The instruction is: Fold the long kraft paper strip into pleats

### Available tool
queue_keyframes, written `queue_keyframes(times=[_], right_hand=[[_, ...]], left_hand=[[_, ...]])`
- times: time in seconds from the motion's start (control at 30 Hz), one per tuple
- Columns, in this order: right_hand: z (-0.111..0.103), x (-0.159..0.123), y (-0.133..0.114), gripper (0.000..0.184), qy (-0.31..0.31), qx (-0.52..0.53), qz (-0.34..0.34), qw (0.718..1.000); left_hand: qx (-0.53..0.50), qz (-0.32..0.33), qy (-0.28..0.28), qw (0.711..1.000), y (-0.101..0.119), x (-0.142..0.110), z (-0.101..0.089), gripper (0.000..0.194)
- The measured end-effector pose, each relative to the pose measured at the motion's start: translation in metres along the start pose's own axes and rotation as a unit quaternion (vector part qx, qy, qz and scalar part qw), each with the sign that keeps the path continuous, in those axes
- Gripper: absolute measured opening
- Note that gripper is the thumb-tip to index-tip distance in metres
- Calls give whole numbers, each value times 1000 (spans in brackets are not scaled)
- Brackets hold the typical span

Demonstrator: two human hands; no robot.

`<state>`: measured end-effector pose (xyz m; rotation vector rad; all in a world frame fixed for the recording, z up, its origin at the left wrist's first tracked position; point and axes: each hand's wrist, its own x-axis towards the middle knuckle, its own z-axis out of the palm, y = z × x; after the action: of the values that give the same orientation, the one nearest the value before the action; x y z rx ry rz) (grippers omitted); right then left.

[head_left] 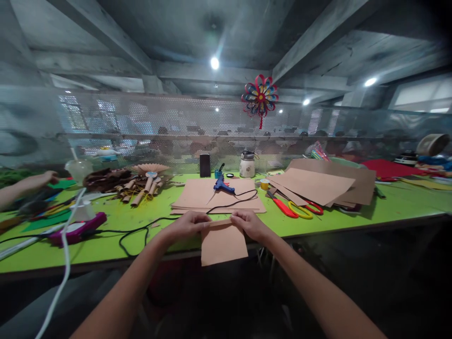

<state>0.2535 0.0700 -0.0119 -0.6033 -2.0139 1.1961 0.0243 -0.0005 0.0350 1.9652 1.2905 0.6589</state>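
A piece of brown kraft paper (224, 245) hangs over the table's front edge, its top edge folded or rolled into a narrow strip. My left hand (189, 223) pinches the left end of that strip. At the other end, my right hand (250, 224) pinches it between thumb and fingers. Just beyond my hands lies a stack of brown paper sheets (190, 193). On the stack rests a blue glue gun (223, 185), its black cord trailing to the left.
Red-handled scissors (284, 207) and yellow-handled scissors (299, 210) lie right of the stack, near large brown sheets (314, 181). Rolled paper tubes (139, 192) and a purple power strip (79, 231) are on the left. Another person's hand (42, 180) reaches in at far left.
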Motion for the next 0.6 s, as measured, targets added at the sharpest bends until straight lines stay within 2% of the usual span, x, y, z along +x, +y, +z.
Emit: queue_keyframes(times=[0.17,0.37,0.43,0.5,0.6], right_hand=[[0,-3,-4,35,10,18,-4,1000],[-16,-18,-26,34,-5,166,-3,986],[-22,-23,-34,35,0,228,-42,973],[-25,-27,-42,34,-6,256,-75,964],[-21,-31,-54,40,-65,238,-87,965]], left_hand=[[-7,0,25,1000,3,8,5,38],[-154,11,65,986,8,-3,13,31],[-243,0,85,966,14,-8,19,27],[-359,-11,90,929,22,-10,30,25],[-486,12,68,871,33,-10,57,26]])
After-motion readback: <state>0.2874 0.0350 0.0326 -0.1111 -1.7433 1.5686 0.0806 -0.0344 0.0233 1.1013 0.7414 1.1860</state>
